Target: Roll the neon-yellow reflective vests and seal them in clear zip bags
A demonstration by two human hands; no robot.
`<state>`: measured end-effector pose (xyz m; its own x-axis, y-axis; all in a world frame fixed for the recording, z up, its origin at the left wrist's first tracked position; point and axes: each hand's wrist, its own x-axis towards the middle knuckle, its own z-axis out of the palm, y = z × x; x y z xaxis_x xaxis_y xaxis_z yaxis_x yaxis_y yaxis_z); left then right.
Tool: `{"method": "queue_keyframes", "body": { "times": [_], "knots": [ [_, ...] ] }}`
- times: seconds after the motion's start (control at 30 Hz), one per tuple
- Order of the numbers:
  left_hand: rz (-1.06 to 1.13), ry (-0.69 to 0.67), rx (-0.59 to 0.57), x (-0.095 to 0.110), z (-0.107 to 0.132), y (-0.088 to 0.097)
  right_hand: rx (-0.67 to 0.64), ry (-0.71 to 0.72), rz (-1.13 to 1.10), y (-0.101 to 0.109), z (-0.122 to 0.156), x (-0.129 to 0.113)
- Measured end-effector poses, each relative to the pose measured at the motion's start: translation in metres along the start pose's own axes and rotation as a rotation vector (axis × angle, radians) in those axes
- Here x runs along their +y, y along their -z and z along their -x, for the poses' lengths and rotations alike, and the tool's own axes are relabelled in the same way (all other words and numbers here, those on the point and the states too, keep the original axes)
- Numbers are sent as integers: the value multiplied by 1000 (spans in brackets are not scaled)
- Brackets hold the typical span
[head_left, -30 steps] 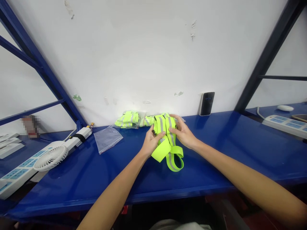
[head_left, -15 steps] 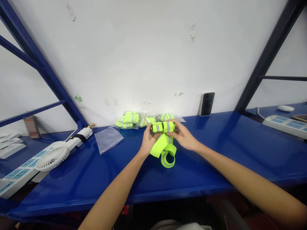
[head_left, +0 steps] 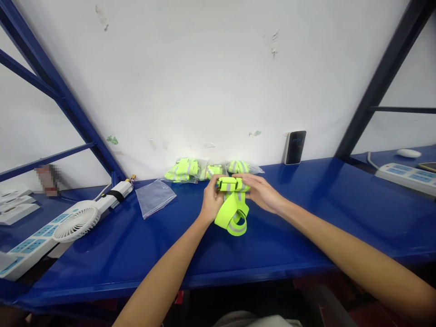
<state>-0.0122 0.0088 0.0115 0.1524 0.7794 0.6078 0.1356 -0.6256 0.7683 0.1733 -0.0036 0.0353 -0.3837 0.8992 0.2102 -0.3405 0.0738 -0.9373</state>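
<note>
Between my two hands is a fluorescent yellow reflective strap (head_left: 227,213) with grey stripes, partly folded into a bundle at the top. Its loose end hangs down in curled loops over the blue table. My left hand (head_left: 212,200) grips the bundle's left side, thumb toward me. On the right side, my right hand (head_left: 260,191) has its fingers closed over the bundle's end. Behind them, against the wall, lie clear bags of similar yellow straps: a left bag (head_left: 182,170), a middle bag (head_left: 211,171) and a right bag (head_left: 238,167).
A flat clear zip bag (head_left: 155,197) lies on the blue table (head_left: 306,227), left of my hands. Further left are a white fan (head_left: 76,225) and a long power strip (head_left: 37,240). A dark-screened device (head_left: 295,147) leans on the wall at right; blue frame posts (head_left: 68,104) flank the table.
The folded bundle has tilted and dropped slightly toward me. My right fingers have shifted over its top, and the hanging loops have swung and drawn closer together.
</note>
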Motion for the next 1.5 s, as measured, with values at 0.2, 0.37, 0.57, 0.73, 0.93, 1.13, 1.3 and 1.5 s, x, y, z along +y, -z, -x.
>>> {"method": "queue_keyframes", "body": {
  "times": [0.2,0.37,0.57,0.73,0.93,1.13,1.3,1.5],
  "knots": [
    [71,10,11,4,0,-3,31,-9,-23,0,0,1],
    [218,144,11,4,-1,-6,72,15,-20,1,-2,4],
    [421,448,-1,7,1,-8,190,68,43,7,-8,7],
    [455,480,-140,9,3,-9,277,131,120,13,-11,9],
    [491,372,-165,2,7,-15,373,178,64,12,-12,4],
    [566,396,-122,-5,8,-16,399,165,4,11,-12,1],
    [597,432,-28,-2,3,-12,371,181,37,10,-12,8],
    [673,559,-16,-2,-3,-14,402,155,-60,10,-15,11]
  ]
}}
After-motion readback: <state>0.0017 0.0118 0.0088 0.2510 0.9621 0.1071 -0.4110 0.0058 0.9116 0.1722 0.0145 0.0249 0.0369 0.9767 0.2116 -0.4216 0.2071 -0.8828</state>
